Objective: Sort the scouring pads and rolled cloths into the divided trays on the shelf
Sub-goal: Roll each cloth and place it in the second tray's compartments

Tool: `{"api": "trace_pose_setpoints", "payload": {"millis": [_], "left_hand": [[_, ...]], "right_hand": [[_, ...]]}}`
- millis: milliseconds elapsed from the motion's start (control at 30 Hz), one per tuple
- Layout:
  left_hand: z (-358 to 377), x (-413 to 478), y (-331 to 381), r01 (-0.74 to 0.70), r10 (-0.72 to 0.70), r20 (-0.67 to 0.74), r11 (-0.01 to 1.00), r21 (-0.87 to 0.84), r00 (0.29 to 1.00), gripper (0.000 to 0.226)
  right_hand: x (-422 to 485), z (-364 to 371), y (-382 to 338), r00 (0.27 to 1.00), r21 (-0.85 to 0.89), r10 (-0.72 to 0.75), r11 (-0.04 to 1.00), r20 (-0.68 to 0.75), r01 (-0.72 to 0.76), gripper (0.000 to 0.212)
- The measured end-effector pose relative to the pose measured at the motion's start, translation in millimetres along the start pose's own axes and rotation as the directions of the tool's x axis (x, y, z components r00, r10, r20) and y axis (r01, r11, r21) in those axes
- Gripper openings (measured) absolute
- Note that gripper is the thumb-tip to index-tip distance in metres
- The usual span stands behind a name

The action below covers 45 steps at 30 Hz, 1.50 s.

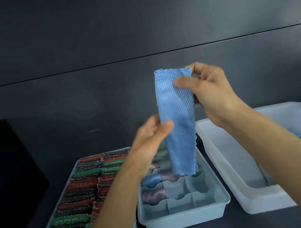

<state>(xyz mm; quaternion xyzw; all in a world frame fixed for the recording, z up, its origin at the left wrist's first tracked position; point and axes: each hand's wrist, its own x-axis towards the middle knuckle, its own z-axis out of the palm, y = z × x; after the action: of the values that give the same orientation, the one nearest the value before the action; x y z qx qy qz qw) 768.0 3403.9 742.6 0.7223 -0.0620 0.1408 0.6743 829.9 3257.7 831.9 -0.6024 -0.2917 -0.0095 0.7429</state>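
Right hand (211, 91): thumb and fingers pinched on the top edge of the blue cloth (177, 122), which hangs as a long folded strip above the divided tray (185, 221). Left hand (154, 132): thumb and fingers pinching the strip's left edge about midway down. Cloth: unrolled, lower end loose, hanging in front of the filled back cells; contact with them cannot be told. Divided tray: rolled cloths (153, 197) in the back and left cells, front cells yet to be filled. Adjacent left: tray of scouring pads (75, 191), packed in rows. Adjacent right: pale bin (250, 196), a scrap of blue showing behind the right forearm. Hazards, as judged: the folded layers may slide apart if either pinch slackens, since only two edges are held; a slack roll would likely spring open in its cell and lap over a divider; the dangling end could snag a seated roll and drag it out of place.
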Motion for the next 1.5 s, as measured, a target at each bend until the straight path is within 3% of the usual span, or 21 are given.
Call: {"api": "trace_pose_setpoints", "payload": {"millis": [133,300,500,600,733,867,933,1033,1167,1300,1433,1500], "left_hand": [[7.9,-6.3,-25.2,0.145,-0.141,0.050,0.984,-0.104,0.989,0.045],[1.1,-9.3,-23.0,0.221,-0.227,-0.013,0.959,-0.175,0.974,0.032],[-15.0,-13.7,-25.3,0.277,-0.273,0.064,0.958,-0.075,0.960,0.042],[-22.0,-19.1,-30.0,0.308,-0.303,0.097,0.951,-0.039,0.948,0.034],[-40.7,-29.3,-38.0,0.353,-0.359,0.128,0.933,0.065,0.925,0.032],[-51.3,-32.3,-38.1,0.462,-0.462,-0.034,0.887,0.010,0.886,0.034],[-50.3,-30.1,-35.0,0.480,-0.477,-0.147,0.877,-0.013,0.867,0.033],[-44.1,-22.1,-24.9,0.447,-0.442,-0.199,0.894,-0.020,0.875,0.036],[-26.8,-10.5,-3.3,0.404,-0.410,-0.186,0.912,-0.073,0.893,0.030],[-13.8,-2.5,6.3,0.357,-0.382,-0.190,0.921,-0.153,0.904,0.038],[-10.1,-3.7,8.7,0.336,-0.399,-0.135,0.879,-0.339,0.907,0.060],[-8.3,-5.2,6.5,0.293,-0.358,-0.155,0.897,-0.331,0.921,0.060]], "right_hand": [[15.3,-8.1,0.8,0.993,0.014,0.121,0.993,-0.001,-0.121,0.012],[26.7,-29.0,24.1,0.946,0.094,0.293,0.955,-0.140,-0.282,0.009],[10.7,-44.2,59.3,0.847,0.271,0.530,0.811,0.033,-0.518,0.025],[9.2,-45.4,64.3,0.853,0.256,0.522,0.827,-0.021,-0.500,0.023],[14.1,-48.5,62.8,0.850,0.236,0.473,0.875,-0.234,-0.422,0.013],[15.2,-52.8,67.0,0.793,0.192,0.470,0.883,-0.387,-0.429,0.013],[10.6,-49.5,68.5,0.798,0.131,0.440,0.895,-0.412,-0.426,0.011],[0.0,-32.3,68.1,0.891,0.024,0.318,0.944,-0.323,-0.328,0.009],[-14.5,-7.2,75.3,0.986,-0.180,0.142,0.971,-0.085,-0.155,0.019],[-26.7,4.3,82.7,0.985,-0.298,0.048,0.955,0.165,0.003,0.049],[-32.9,3.9,75.9,0.957,-0.323,0.049,0.945,0.287,0.049,0.023],[-31.1,3.2,77.7,0.970,-0.377,0.030,0.924,0.243,0.066,0.018]]}}
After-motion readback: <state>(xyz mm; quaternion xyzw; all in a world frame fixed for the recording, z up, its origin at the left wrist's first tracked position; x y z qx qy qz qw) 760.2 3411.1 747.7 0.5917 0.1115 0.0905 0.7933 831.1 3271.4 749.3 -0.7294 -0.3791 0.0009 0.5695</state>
